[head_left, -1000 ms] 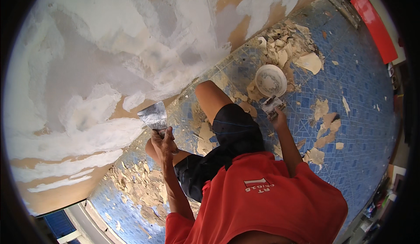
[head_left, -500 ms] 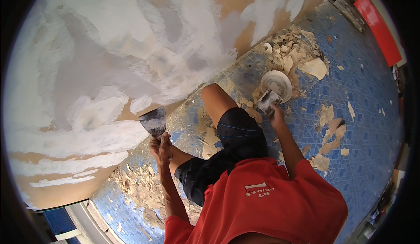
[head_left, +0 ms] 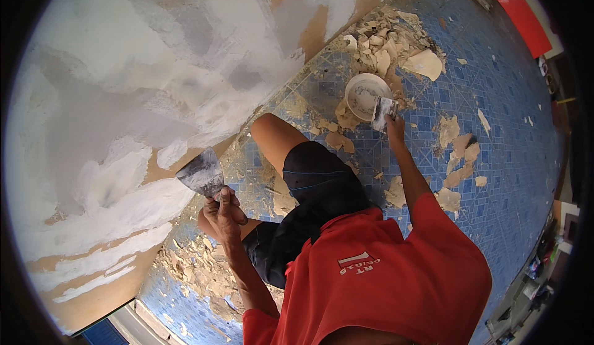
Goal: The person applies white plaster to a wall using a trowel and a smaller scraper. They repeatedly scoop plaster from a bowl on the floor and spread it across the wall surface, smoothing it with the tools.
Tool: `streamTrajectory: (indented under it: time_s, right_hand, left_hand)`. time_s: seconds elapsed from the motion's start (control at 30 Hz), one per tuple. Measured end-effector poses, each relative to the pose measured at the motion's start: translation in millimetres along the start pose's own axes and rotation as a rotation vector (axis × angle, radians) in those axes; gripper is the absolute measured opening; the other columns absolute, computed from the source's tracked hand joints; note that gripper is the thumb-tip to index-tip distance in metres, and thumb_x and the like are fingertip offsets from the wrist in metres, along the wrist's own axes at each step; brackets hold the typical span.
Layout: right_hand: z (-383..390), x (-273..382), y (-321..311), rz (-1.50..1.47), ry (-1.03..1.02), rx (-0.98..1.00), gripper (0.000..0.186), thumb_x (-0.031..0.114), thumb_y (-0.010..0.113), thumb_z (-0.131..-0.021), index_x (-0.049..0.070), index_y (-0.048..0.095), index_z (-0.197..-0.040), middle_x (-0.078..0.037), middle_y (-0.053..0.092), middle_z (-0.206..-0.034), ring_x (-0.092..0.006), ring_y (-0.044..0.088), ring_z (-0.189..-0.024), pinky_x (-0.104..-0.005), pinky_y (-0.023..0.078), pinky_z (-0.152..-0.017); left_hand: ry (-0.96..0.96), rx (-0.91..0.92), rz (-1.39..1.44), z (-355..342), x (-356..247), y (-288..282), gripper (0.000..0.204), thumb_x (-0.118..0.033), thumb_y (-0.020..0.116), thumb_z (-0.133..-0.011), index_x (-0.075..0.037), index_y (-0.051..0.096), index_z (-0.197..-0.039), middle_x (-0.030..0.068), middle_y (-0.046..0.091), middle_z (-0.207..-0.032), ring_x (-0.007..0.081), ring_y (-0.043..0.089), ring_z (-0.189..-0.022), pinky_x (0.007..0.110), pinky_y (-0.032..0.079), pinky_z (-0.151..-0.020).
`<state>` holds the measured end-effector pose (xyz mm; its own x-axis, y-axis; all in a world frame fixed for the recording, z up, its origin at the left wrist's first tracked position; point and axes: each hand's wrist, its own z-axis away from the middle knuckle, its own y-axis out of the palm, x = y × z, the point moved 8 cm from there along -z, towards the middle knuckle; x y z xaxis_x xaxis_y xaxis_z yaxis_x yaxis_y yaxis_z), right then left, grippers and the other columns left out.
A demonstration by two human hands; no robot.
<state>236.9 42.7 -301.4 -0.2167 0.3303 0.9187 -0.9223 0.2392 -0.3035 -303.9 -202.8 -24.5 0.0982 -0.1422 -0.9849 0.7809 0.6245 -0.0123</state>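
My left hand (head_left: 224, 214) is closed round the handle of a wide putty knife (head_left: 202, 173), its dark blade smeared with white and held up in front of the lower wall (head_left: 124, 113). I cannot tell whether the blade touches the wall. White and grey filler covers much of that tan surface in broad patches. My right hand (head_left: 395, 126) grips a second putty knife (head_left: 383, 111), white paste on its blade, over the near right rim of a round white tub (head_left: 353, 95). Some whitish material lies inside the tub.
A heap of broken, peeled flakes (head_left: 380, 48) lies beyond the tub along the wall's foot, and more flakes (head_left: 195, 267) lie at lower left. Other pieces (head_left: 461, 153) are scattered over the blue tiled floor (head_left: 513, 141). A red panel (head_left: 520, 14) stands at the far right.
The second putty knife has shifted rightward across the tub's near rim with my right hand. My left hand's knife has tilted a little. The whole view has shifted slightly.
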Motion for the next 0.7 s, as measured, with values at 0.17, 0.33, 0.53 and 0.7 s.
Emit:
streamTrajectory:
  time_s: [0.17,0.33,0.53,0.7]
  right_hand:
    - [-47.6,35.8,-6.0,0.453,-0.207,-0.006,0.028,0.021,0.063,-0.091,-0.004,0.064,-0.102,-0.022,0.065,-0.082,-0.0383,0.065,-0.075,-0.0509,0.048,-0.071]
    - [-80.9,75.6,16.5,0.663,-0.319,0.041,0.034,0.021,0.06,-0.09,-0.003,0.066,-0.114,-0.026,0.069,-0.093,-0.0441,0.068,-0.09,-0.0544,0.052,-0.083]
    - [-101.1,67.4,16.2,0.88,-0.285,-0.005,0.034,0.021,0.06,-0.089,-0.003,0.068,-0.111,-0.025,0.068,-0.087,-0.0458,0.068,-0.09,-0.0548,0.052,-0.084]
    - [-108.8,-1.7,-6.6,0.584,0.097,-0.008,0.028,0.019,0.062,-0.088,-0.005,0.067,-0.101,-0.023,0.065,-0.079,-0.0418,0.067,-0.078,-0.0533,0.051,-0.076]
  left_hand:
    - [0.0,0.081,0.142,0.1,-9.8,44.5,0.019,-0.018,0.077,-0.093,-0.005,0.064,-0.1,0.0031,0.064,-0.079,0.0103,0.058,-0.066,0.025,0.047,-0.06]
    - [-0.03,0.187,0.263,-0.5,-4.8,113.6,0.024,-0.016,0.078,-0.092,-0.005,0.062,-0.107,0.0039,0.064,-0.086,0.0113,0.06,-0.072,0.026,0.05,-0.066]
    - [-0.068,0.293,0.417,-12.4,27.6,221.0,0.016,-0.013,0.073,-0.096,-0.008,0.06,-0.104,0.0023,0.063,-0.084,0.0108,0.059,-0.073,0.027,0.049,-0.067]
    - [-0.277,0.309,0.444,-23.4,87.9,262.0,0.015,-0.015,0.078,-0.092,-0.005,0.068,-0.095,0.0034,0.065,-0.078,0.0113,0.059,-0.067,0.026,0.049,-0.063]
